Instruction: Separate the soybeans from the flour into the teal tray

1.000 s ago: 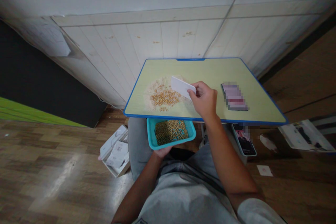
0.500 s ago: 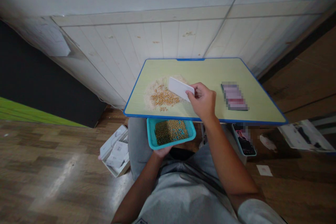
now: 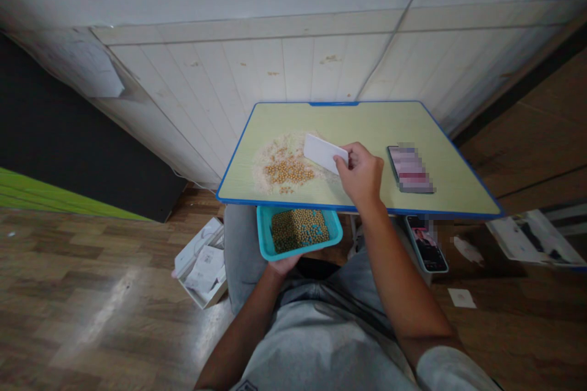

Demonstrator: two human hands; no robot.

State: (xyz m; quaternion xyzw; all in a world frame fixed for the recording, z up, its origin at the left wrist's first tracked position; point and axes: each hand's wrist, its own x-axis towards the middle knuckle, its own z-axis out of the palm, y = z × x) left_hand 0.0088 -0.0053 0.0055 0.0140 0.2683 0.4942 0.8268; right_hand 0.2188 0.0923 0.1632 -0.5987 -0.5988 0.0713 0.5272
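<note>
My right hand (image 3: 361, 172) pinches one end of a flat white rectangular card-like piece (image 3: 324, 153), thumb on top, over the table. To its left lies a pile of round yellow beans that look like soybeans (image 3: 288, 172), amid pale, rice-like grains (image 3: 263, 162). Below the table's near edge, my left hand (image 3: 285, 264) grips a turquoise plastic basket (image 3: 337, 238) from its near side; most of the fingers are hidden beneath it. Inside the basket are many yellow beans (image 3: 305, 222), with patches of the turquoise bottom showing.
The blue-edged folding table (image 3: 367, 125) stands against the white panelled wall. A phone (image 3: 409, 169) lies on its right part. Another phone (image 3: 426, 244) is below the right edge. An open white box (image 3: 202, 269) with papers sits on the floor at left.
My right hand has moved slightly right with the white piece, away from the beans. My left hand and the basket have stayed in place.
</note>
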